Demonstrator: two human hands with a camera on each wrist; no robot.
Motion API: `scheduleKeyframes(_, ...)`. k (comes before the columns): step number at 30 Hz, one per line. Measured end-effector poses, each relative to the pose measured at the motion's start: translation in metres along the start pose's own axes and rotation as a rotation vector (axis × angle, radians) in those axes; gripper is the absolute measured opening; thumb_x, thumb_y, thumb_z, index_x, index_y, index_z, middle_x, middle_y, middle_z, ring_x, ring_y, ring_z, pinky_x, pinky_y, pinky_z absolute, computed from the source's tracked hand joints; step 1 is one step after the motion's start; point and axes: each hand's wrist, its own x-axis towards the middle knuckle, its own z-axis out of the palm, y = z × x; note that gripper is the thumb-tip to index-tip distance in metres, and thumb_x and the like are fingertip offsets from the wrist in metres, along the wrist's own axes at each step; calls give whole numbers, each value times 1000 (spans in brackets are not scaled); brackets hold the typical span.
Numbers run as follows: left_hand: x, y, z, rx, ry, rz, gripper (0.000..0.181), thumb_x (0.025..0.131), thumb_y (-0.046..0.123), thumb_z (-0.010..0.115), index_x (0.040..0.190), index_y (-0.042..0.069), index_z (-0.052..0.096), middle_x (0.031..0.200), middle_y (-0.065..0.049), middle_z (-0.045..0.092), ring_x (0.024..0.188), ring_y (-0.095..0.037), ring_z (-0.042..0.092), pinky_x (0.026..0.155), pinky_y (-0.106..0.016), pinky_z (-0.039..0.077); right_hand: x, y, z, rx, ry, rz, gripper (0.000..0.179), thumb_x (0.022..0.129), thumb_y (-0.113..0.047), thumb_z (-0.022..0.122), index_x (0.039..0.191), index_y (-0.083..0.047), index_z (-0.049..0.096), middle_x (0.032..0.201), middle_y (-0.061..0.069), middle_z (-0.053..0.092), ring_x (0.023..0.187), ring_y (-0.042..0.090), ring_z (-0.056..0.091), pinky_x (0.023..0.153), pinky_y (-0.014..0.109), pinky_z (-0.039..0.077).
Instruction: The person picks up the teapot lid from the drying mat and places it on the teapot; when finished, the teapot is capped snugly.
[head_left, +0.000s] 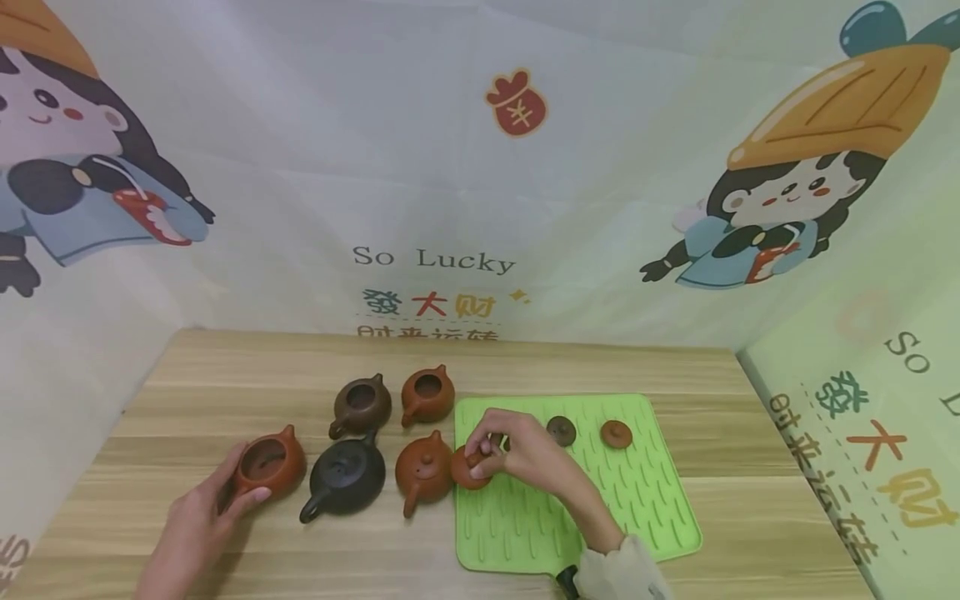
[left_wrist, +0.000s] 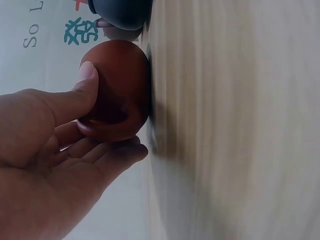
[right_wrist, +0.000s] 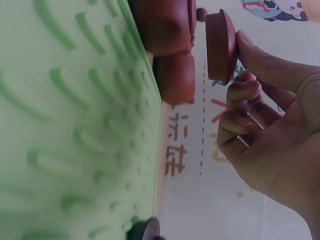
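Observation:
At the left of the table, my left hand [head_left: 187,521] grips a lidless reddish-brown teapot [head_left: 291,467], thumb on one side and fingers on the other. In the left wrist view the teapot [left_wrist: 122,70] sits low at the wooden surface. My right hand [head_left: 528,454] pinches a reddish teapot lid [head_left: 465,477] over the green mat's left edge. The right wrist view shows this lid [right_wrist: 218,47] held clear of the mat, tilted on edge in that picture. Beside it stands a lidded red teapot [head_left: 420,483]; a lidded black teapot [head_left: 348,479] is between that and the left one.
Behind are a dark brown lidless teapot [head_left: 377,417] and an orange-brown lidless one [head_left: 442,406]. On the green ribbed mat [head_left: 525,533] lie a dark lid [head_left: 561,431] and a red lid [head_left: 617,433]. A printed cloth [head_left: 450,183] hangs behind the wooden table [head_left: 360,558].

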Motion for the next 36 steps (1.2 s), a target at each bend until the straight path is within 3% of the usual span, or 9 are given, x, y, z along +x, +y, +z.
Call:
scheduleKeyframes(4, 3, -11, 4, -1, -36, -3, 81, 104, 26, 79, 166, -4, 38, 145, -47, 52, 128, -73, 52, 98, -83, 47, 13, -6, 7, 27, -31, -52, 16, 86, -7, 92, 97, -7, 80, 83, -5, 60, 80, 0, 52, 74, 21, 47)
scheduleKeyframes(9, 10, -66, 34, -10, 61, 78, 88, 99, 33, 85, 172, 15, 39, 139, -44, 61, 118, -72, 61, 88, -81, 51, 33, -19, 17, 44, -76, -108, 17, 87, -7, 92, 100, -5, 80, 84, -3, 60, 81, 0, 51, 75, 20, 47)
scheduleKeyframes(11, 11, -77, 39, -30, 65, 97, 89, 99, 36, 85, 173, 19, 38, 138, -44, 62, 117, -73, 61, 87, -82, 51, 40, -24, 21, 57, -92, -113, 17, 87, -6, 92, 100, -5, 80, 85, -2, 61, 80, -1, 52, 75, 20, 48)
scheduleKeyframes(14, 10, -72, 35, -24, 62, 95, 89, 99, 35, 85, 172, 15, 39, 139, -43, 62, 118, -71, 61, 88, -81, 51, 48, -29, 27, 78, -111, -112, 17, 87, -5, 92, 100, -4, 80, 85, -1, 62, 79, -1, 53, 75, 20, 49)
scheduleKeyframes(20, 4, -30, 15, -2, 13, 26, 83, 102, 31, 81, 169, 4, 39, 142, -45, 57, 123, -72, 58, 94, -81, 49, 57, -38, 33, 84, -138, -92, 17, 86, -4, 93, 98, -4, 80, 84, -3, 60, 77, -1, 52, 73, 18, 47)
scheduleKeyframes(23, 3, -19, 10, -2, -5, -2, 80, 103, 28, 80, 166, -1, 40, 144, -46, 55, 126, -72, 55, 97, -82, 48, 62, -40, 36, 78, -144, -83, 17, 86, -4, 93, 98, -4, 81, 83, -4, 59, 76, 0, 52, 73, 18, 46)
scheduleKeyframes(30, 5, -32, 15, -1, 10, 23, 83, 102, 32, 81, 169, 6, 39, 143, -46, 55, 123, -73, 57, 94, -82, 49, 75, -45, 43, 64, -168, -109, 16, 87, -5, 93, 96, -7, 80, 83, -5, 57, 74, 0, 49, 71, 17, 43)
scheduleKeyframes(36, 2, -24, 11, 1, -10, -1, 82, 103, 30, 80, 168, 1, 39, 146, -46, 52, 126, -73, 54, 97, -82, 48, 89, -52, 55, 21, -191, -131, 19, 85, -8, 95, 96, -7, 79, 81, -7, 56, 70, -3, 47, 70, 15, 41)
